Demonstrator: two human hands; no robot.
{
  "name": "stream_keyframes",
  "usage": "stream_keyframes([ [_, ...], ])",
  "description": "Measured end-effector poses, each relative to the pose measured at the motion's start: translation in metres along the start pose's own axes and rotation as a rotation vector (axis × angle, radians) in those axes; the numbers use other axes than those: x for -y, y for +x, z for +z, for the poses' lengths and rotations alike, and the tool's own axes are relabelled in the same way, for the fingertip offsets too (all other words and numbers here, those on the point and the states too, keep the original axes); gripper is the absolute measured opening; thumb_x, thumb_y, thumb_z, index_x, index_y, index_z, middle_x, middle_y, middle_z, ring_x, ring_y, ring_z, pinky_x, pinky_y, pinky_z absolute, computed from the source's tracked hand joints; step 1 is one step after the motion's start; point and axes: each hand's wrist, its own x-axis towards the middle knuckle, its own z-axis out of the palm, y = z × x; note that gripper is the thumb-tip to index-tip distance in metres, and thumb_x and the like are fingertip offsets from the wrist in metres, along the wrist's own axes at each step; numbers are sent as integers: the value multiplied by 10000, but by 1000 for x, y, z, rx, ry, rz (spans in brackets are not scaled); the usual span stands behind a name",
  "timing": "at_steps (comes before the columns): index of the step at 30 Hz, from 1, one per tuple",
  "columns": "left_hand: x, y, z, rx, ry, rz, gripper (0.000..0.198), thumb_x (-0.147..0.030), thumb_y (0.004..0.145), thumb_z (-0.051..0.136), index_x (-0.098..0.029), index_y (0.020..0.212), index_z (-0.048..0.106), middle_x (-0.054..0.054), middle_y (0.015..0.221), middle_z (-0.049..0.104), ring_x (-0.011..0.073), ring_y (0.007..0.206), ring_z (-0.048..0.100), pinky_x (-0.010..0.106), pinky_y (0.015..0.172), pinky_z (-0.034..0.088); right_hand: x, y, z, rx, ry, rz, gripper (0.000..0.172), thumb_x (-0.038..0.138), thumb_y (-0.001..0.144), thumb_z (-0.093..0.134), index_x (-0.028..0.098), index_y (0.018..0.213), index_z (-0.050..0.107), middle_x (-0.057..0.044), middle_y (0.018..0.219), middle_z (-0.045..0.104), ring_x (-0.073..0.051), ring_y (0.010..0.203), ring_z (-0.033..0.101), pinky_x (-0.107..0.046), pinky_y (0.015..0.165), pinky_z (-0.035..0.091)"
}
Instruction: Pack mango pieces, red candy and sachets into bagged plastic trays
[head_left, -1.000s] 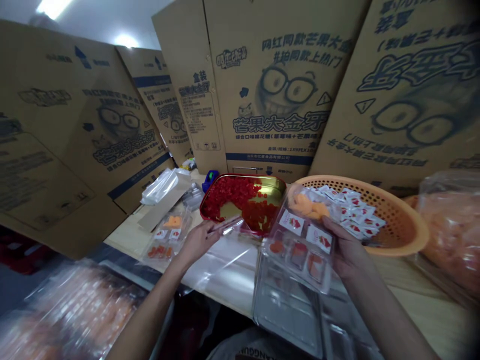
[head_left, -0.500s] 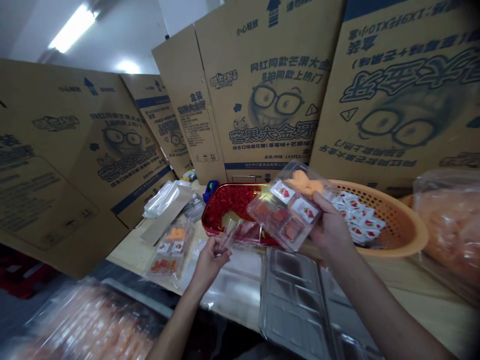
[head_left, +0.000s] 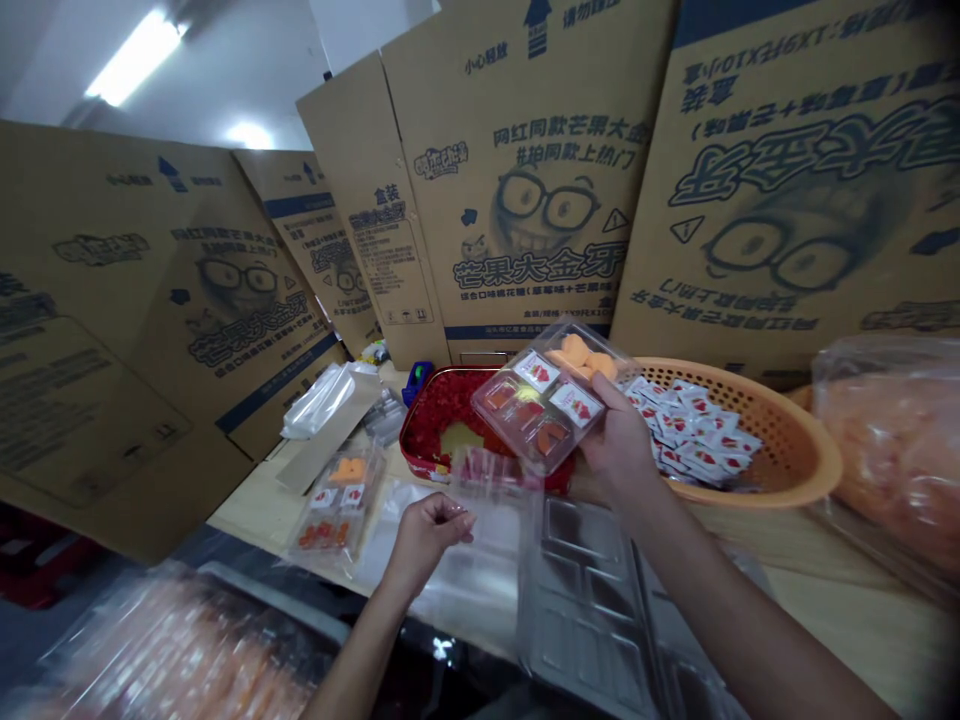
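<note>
My right hand (head_left: 621, 432) grips a filled clear plastic tray (head_left: 553, 392) by its right edge, tilted up above the table. Orange candy pieces, white sachets with red pictures and small red-orange pieces sit in its compartments. Lower and to the left, my left hand (head_left: 431, 540) is closed in a pinch on the edge of a clear plastic bag (head_left: 499, 492), which spreads out to the right below the tray. Behind the bag stands a red tin (head_left: 427, 410) with red bits inside. Empty clear trays (head_left: 589, 600) lie stacked below my right hand.
A packed tray (head_left: 334, 505) in clear wrap lies at left on the table. An orange basket (head_left: 795, 450) of sachets stands right, beside a bag of orange pieces (head_left: 892, 450). Cardboard boxes (head_left: 555, 200) wall the back. A blue tape dispenser (head_left: 417, 380) is behind the tin.
The clear bag has unfolded from a narrow strip to a wide sheet beside my left hand, which has lowered slightly. My right hand has shifted left with the filled tray.
</note>
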Motion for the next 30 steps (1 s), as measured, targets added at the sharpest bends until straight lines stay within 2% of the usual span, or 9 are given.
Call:
stream_keyframes([
  [3,-3,-1,0,-64,42,55,318,-363,542,762,-142,584,536,-20,532,559,98,522,481,222,539,356,-1,1,5,-8,27,-6,117,148,755,564,120,853,621,-64,808,701,-186,781,669,-351,756,557],
  [7,-10,-4,3,-83,86,106,314,-333,527,770,-141,587,529,-39,541,519,78,520,425,206,520,326,-3,-1,13,24,65,-24,88,155,753,565,136,829,605,-57,843,700,-194,830,667,-371,779,550],
  [14,-20,-13,5,-79,143,104,316,-339,519,769,-139,567,528,-44,525,466,74,520,382,204,503,301,-6,-11,20,72,57,-112,112,148,722,596,143,835,596,-39,797,703,-178,767,676,-330,725,564],
  [22,-23,-16,7,-51,18,12,363,-365,477,792,-138,563,522,-29,499,526,78,486,443,206,499,337,-12,-19,12,143,-12,-189,189,233,684,665,180,841,574,14,763,680,-162,756,671,-311,707,560],
  [26,-25,-16,7,-40,-77,-8,365,-363,484,797,-143,568,518,-28,499,555,88,477,497,215,514,380,-14,-25,11,169,-40,-145,211,237,678,679,187,863,590,21,783,684,-148,726,665,-294,688,558],
  [30,-27,-18,4,-82,-143,-15,349,-359,504,796,-138,587,539,-26,525,573,90,492,528,225,539,425,-14,-26,3,208,-68,-87,265,220,672,685,199,924,607,22,845,693,-140,734,663,-283,694,556],
])
